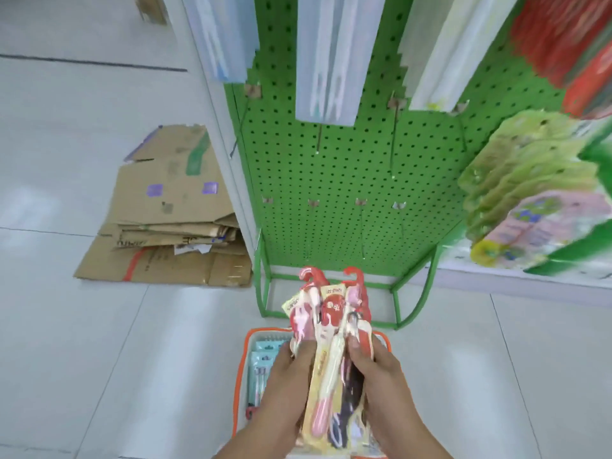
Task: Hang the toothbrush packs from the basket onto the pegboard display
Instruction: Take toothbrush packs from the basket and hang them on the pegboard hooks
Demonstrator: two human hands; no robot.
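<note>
Left hand [284,376] and right hand [381,376] both curl around bundle of toothbrush packs [331,332], squaring it; red hooks point beyond grip toward pegboard [331,180]. Basket [239,376] sits beneath grip with teal packs [261,359].

Both hands are gripping a fanned bundle of red-and-cream toothbrush packs [328,329] over the orange-rimmed basket [239,376], the left hand [284,389] curling round the bundle's left edge and the right hand [381,382] round its right. The packs' red hanger hooks are pointing toward the green pegboard display [347,193]. More pale blue packs [261,362] are lying in the basket below the left hand. On the pegboard, white packs [326,58] are hanging above bare metal pegs [394,137]. Right of the pegboard, yellow-green packs [526,173] are hanging, blurred. Left of the pegboard, flattened cardboard boxes [169,213] are lying on the tiled floor [82,359].
</note>
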